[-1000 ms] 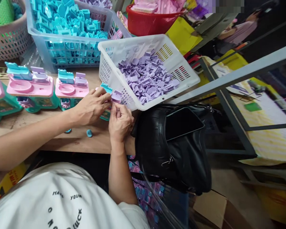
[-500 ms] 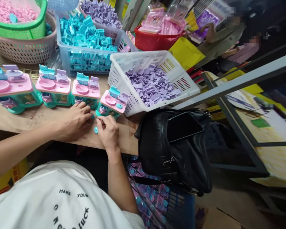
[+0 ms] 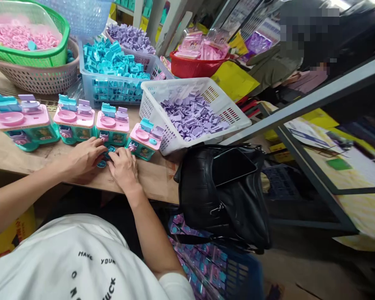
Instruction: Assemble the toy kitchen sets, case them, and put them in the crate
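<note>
Several small teal oval pieces (image 3: 101, 164) lie on the wooden table between my two hands. My left hand (image 3: 86, 156) rests palm down at their left, fingers stretched toward them. On their right, my right hand (image 3: 123, 167) lies with its fingers spread and slightly bent, the fingertips touching the pieces. Just beyond the hands stands a row of pink and teal toy kitchen units. The rightmost toy unit (image 3: 146, 139) carries a teal oval piece on its top; the toy unit beside it (image 3: 113, 125) has a bare slot there.
A white basket (image 3: 150, 98) of purple parts stands right of the toys. Behind are a blue basket (image 3: 121, 98) of teal parts and stacked baskets (image 3: 40, 79) at left. A black bag (image 3: 196, 191) with a phone sits at the table's right end. A person is farther back.
My right hand has moved left, away from the rightmost toy, and its pinch has opened. More teal pieces now show between the hands. The view has shifted slightly.
</note>
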Available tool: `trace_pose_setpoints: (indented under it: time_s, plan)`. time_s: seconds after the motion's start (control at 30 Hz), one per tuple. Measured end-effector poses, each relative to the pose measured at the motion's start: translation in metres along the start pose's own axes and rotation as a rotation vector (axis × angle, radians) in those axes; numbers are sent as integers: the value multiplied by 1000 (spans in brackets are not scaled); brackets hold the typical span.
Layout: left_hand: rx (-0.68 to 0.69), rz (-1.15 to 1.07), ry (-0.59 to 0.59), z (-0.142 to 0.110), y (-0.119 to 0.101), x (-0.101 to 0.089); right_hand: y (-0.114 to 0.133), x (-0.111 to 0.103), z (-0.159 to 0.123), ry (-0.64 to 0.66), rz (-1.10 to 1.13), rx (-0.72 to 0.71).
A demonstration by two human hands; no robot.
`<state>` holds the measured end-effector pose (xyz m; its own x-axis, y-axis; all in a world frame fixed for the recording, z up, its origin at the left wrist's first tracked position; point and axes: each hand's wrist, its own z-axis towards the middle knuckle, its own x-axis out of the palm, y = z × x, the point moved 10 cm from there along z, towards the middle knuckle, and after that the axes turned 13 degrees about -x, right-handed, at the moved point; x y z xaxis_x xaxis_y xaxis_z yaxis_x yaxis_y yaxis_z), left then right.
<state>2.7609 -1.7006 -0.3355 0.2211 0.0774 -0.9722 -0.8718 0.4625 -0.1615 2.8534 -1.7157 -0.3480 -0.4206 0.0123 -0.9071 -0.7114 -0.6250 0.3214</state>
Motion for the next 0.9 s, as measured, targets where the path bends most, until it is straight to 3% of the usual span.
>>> trace_pose_setpoints:
  time_s: [0.13, 0.27, 0.47, 0.53, 0.6, 0.77, 0.9]
  plan:
    - [-44, 12, 35, -7, 10, 6, 3, 4, 16, 87, -146, -14]
    - [-28, -30, -10, -8, 11, 0, 5, 5, 17, 106, -180, -56]
    - [17, -128, -90, -4, -1, -10, 3, 0, 18, 55, -202, -63]
    - [12, -148, -100, -2, -3, -9, -3, -2, 16, -11, -121, -2]
    - [8, -201, -143, -1, -6, -13, -9, -10, 11, -156, 50, 61]
    - [29, -372, -282, 14, -27, -43, -28, -50, -14, -539, 560, 144]
    - [129, -447, -299, 52, -68, -65, -61, -94, -30, -695, 514, 208]
